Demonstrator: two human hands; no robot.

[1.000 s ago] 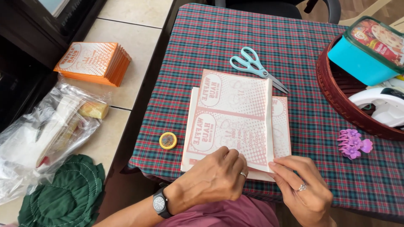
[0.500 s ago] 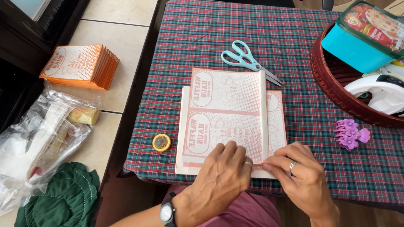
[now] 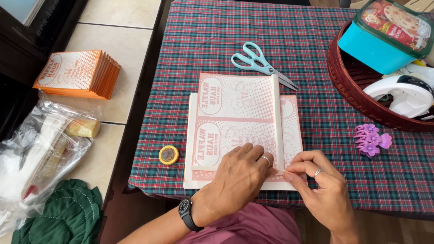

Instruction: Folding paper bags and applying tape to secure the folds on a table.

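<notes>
At lower centre the left hand [image 3: 235, 180] lies flat, fingers together, pressing on the printed sheets [image 3: 235, 122] on the checked table [image 3: 316, 54]; the right hand [image 3: 321, 190] pinches the top sheet's folded edge. Scissors [image 3: 260, 63] lie above, tape roll [image 3: 168, 155] at left

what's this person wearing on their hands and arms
The left hand has a silver ring on one finger and a black wristwatch with a dark round face on the wrist. The right hand has a silver ring too. Both forearms are bare, with no sleeves or gloves in view.
</notes>
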